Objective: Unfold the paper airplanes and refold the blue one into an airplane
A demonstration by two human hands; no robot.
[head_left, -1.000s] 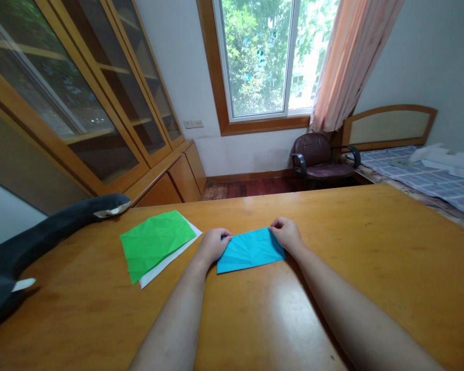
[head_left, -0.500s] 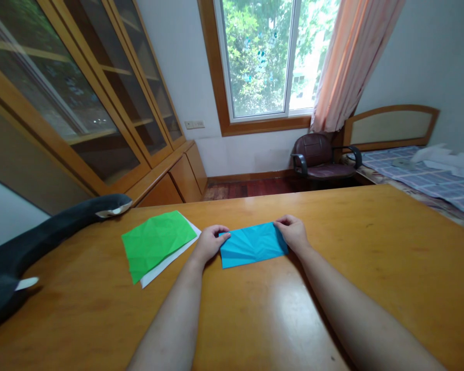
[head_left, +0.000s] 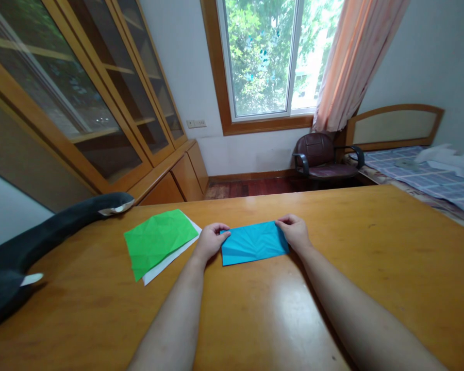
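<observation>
A creased blue paper [head_left: 253, 243], folded into a rectangle, lies flat on the wooden table [head_left: 371, 247] in front of me. My left hand [head_left: 211, 240] pinches its far left corner with curled fingers. My right hand [head_left: 294, 232] pinches the far right corner in the same way. Both forearms reach in from the near edge. A crumpled green sheet [head_left: 158, 240] lies to the left of my left hand on top of a white sheet [head_left: 170, 257].
A dark plush toy [head_left: 34, 242] stretches along the table's left edge. Glass-fronted wooden cabinets [head_left: 81, 103] line the left wall. Beyond the table stand a dark office chair [head_left: 319, 157], a window and a bed [head_left: 429, 175] at the right.
Both hands have slid the blue paper a little farther from me and squared it up; they keep their pinch on its far corners. The green sheet has not moved.
</observation>
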